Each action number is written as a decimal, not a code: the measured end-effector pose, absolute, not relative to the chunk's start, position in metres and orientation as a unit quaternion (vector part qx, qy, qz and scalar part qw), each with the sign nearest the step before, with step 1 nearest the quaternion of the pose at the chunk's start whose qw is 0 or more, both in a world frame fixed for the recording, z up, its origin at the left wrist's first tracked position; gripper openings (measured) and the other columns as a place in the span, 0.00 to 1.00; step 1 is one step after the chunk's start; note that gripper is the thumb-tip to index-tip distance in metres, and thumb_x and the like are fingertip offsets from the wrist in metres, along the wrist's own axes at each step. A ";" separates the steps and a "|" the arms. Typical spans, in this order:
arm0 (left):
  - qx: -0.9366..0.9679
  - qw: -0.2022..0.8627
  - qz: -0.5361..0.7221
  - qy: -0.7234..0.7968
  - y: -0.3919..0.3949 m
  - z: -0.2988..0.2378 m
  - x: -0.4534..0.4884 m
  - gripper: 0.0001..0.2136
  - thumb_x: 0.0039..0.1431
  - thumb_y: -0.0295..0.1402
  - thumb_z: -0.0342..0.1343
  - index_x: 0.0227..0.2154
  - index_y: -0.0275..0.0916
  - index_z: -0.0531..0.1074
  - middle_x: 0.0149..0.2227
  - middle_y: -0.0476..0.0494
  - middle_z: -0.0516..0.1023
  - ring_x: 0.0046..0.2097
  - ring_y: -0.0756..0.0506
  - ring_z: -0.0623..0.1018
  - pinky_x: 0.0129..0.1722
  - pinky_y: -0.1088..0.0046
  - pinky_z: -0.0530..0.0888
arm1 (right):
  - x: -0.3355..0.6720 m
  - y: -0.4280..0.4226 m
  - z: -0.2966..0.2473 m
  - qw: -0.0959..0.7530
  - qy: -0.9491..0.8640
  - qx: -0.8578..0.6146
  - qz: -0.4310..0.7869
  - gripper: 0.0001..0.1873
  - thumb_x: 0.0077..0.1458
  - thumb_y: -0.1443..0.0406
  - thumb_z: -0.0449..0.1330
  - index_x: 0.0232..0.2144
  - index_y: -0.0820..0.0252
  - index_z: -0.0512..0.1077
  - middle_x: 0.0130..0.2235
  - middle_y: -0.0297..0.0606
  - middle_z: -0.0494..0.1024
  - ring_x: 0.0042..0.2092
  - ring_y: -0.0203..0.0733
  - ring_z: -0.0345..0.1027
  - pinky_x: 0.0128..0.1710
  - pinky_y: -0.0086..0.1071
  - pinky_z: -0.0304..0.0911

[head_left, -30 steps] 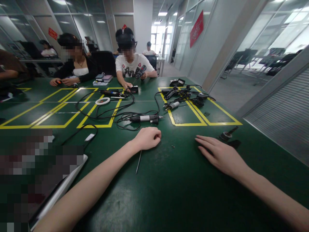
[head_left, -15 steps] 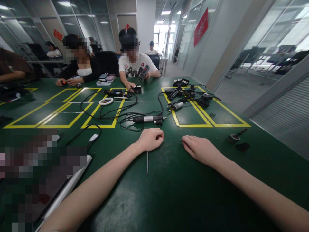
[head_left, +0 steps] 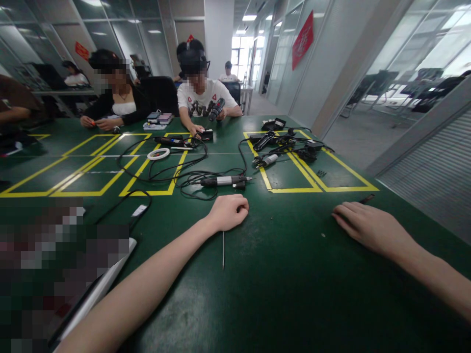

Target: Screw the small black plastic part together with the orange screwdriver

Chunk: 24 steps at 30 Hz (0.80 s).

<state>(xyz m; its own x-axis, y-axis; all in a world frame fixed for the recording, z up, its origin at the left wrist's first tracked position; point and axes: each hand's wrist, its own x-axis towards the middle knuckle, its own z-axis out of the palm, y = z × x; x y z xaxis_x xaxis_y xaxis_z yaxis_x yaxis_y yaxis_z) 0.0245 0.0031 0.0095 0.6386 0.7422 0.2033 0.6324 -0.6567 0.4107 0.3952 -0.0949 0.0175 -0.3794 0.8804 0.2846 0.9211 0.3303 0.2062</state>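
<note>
My left hand (head_left: pixel 230 212) is closed in a fist around a screwdriver (head_left: pixel 223 251). Its thin metal shaft points down toward me below the fist, and the handle is hidden inside the hand. On the right side of the green table, my right hand (head_left: pixel 362 224) is palm down with fingers together and curled. It covers a round metal part, of which only the dark stem (head_left: pixel 367 198) sticks out behind the knuckles. What the fingertips hold, if anything, is hidden. Small bits lie between my hands, one a pale speck (head_left: pixel 323 235).
A corded grey-and-black power tool (head_left: pixel 222 181) lies beyond my left hand. Tangled black cables and tools (head_left: pixel 275 142) lie back right, near a small spring (head_left: pixel 321 173). White tape roll (head_left: pixel 158 154) at back left. A person across the table holds a drill (head_left: pixel 216 110).
My right hand has moved right, from the middle of the table to over the round metal part, which it now mostly hides. The left hand with the screwdriver has stayed in place.
</note>
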 end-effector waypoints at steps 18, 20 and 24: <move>0.893 0.155 0.182 0.381 0.002 0.010 0.026 0.10 0.61 0.27 0.52 0.29 0.41 0.78 0.36 0.49 0.82 0.39 0.46 0.79 0.40 0.72 0.71 | 0.302 -0.051 0.018 0.011 -0.855 -0.511 -0.086 0.11 0.69 0.67 0.49 0.35 0.57 0.70 0.34 0.44 0.82 0.35 0.48 0.77 0.36 0.35 0.65; 0.894 0.152 0.182 0.381 0.002 0.010 0.026 0.10 0.61 0.28 0.52 0.29 0.41 0.78 0.36 0.49 0.82 0.39 0.46 0.79 0.39 0.72 0.71 | 0.332 -0.061 0.016 0.027 -0.854 -0.509 -0.105 0.13 0.69 0.65 0.48 0.35 0.57 0.71 0.32 0.43 0.81 0.33 0.48 0.76 0.35 0.36 0.65; 0.894 0.154 0.178 0.381 0.002 0.009 0.026 0.10 0.61 0.28 0.52 0.30 0.41 0.78 0.36 0.49 0.82 0.39 0.46 0.79 0.39 0.72 0.70 | 0.378 -0.077 0.015 0.032 -0.847 -0.511 -0.144 0.17 0.69 0.63 0.47 0.34 0.57 0.73 0.33 0.45 0.80 0.35 0.48 0.74 0.38 0.39 0.66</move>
